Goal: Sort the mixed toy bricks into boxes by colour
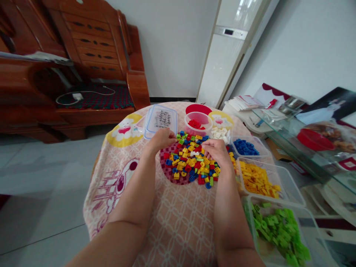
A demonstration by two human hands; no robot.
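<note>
Tubs [289,181] hold bricks [257,180] sorted by colour — a mixed pile [192,162] is left; I can't tell if my curled fingers [213,143] grip any.

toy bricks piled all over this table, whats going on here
A person is working at a mixed-colour pile of toy bricks with both bare hands. The left hand is at the pile's far left edge, the right hand over its right side; whether either holds a brick is too small to tell. Blue bricks, yellow bricks and green bricks sit in separate clear containers to the right, red bricks in a round tub.
</note>
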